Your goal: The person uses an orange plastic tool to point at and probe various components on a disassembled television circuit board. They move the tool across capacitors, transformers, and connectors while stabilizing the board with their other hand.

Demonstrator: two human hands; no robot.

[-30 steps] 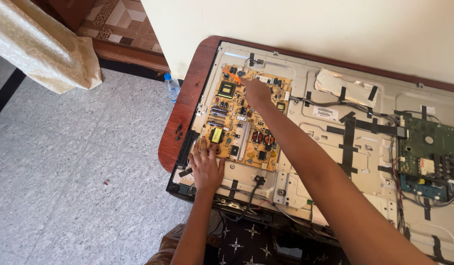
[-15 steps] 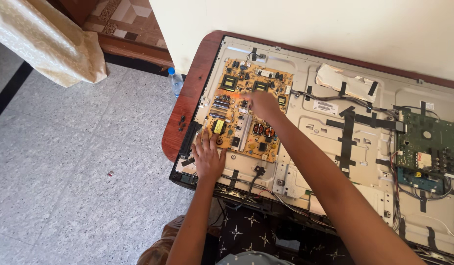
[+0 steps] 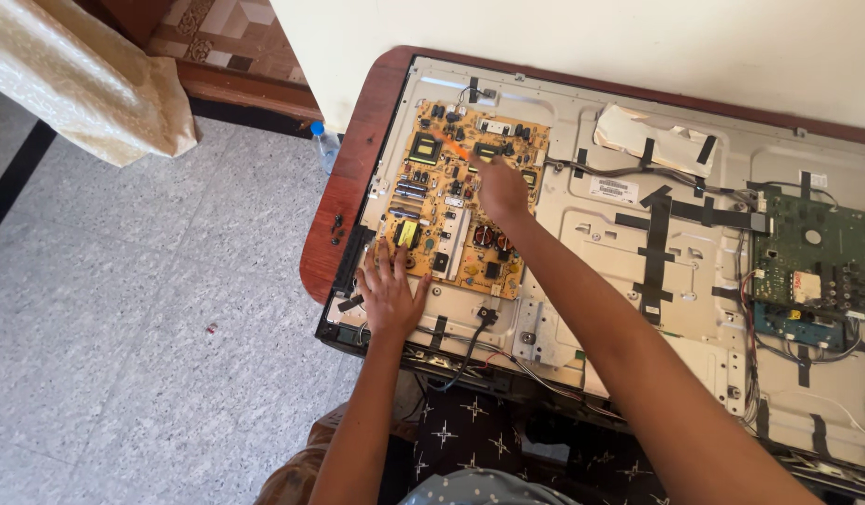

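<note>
Left hand (image 3: pixel 391 292) flat, fingers spread, on the lower edge of the yellow circuit board (image 3: pixel 465 201); right hand (image 3: pixel 501 187) over its middle, gripping an orange screwdriver (image 3: pixel 458 150).

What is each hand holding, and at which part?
The right hand grips an orange-handled tool, likely a screwdriver, by its handle. The left hand holds nothing; it lies flat on the yellow circuit board edge.

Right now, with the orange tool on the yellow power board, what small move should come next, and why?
Probably keep the left hand pressed flat at the near edge of the yellow circuit board and ease the orange tool in the right hand straight down onto its spot. The tip sits among crowded parts near the far edge, so a steady board helps avoid a slip.
</note>
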